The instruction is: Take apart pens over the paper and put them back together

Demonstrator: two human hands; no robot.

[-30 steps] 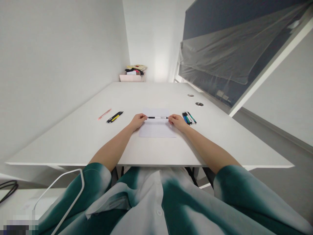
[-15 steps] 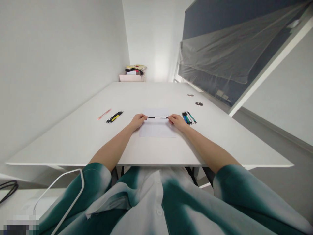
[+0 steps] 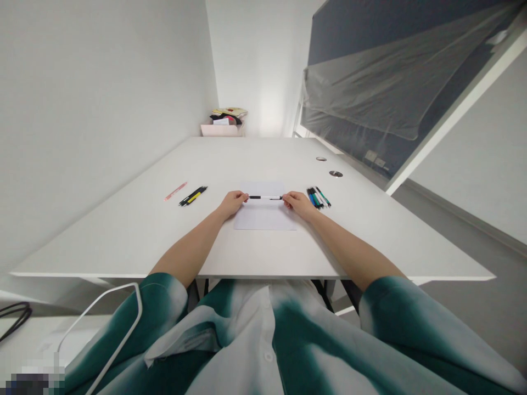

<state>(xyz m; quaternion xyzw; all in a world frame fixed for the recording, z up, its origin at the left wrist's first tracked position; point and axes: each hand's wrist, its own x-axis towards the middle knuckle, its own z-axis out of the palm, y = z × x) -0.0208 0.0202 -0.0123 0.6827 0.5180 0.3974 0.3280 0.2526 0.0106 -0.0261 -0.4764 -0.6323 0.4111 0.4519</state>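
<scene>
The person's left hand and right hand hold a thin pen between them, one hand at each end. The pen is black at the ends and white in the middle, and it lies flat from side to side. The fingers of each hand seem to pinch an end of the pen, but the hands look small here, so each finger is hard to see. The pen is over the top part of a white sheet of paper, near the middle of the frame. The paper lies on a big white table.

Left of the left hand are two black and yellow pens, and past them is a pink pen. Just right of the right hand is a bunch of blue, green and black pens. Two round metal caps sit in the table, up and to the right. A pink box stands past the far end of the table. A dark board in clear plastic fills the upper right. Green and white sleeves show at the bottom.
</scene>
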